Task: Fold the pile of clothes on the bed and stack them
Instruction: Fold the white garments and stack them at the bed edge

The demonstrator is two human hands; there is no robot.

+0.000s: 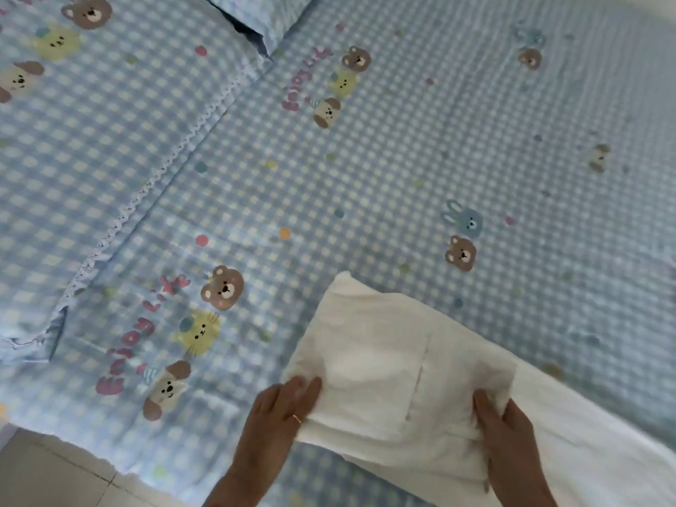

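Note:
A white garment (387,353) lies partly folded near the front edge of the bed (365,159), its folded part turned up and its long end trailing off to the lower right. My left hand (281,415) grips the garment's near left corner, fingers curled over the cloth; a ring shows on one finger. My right hand (504,429) pinches the near right side of the folded part, thumb on top. No other clothes show in the head view.
The bed carries a blue checked sheet printed with bears, cats and rabbits. A pillow (256,16) in the same cloth lies at the top, and a folded quilt (73,159) with a lace edge covers the left. Tiled floor (55,473) shows at the lower left.

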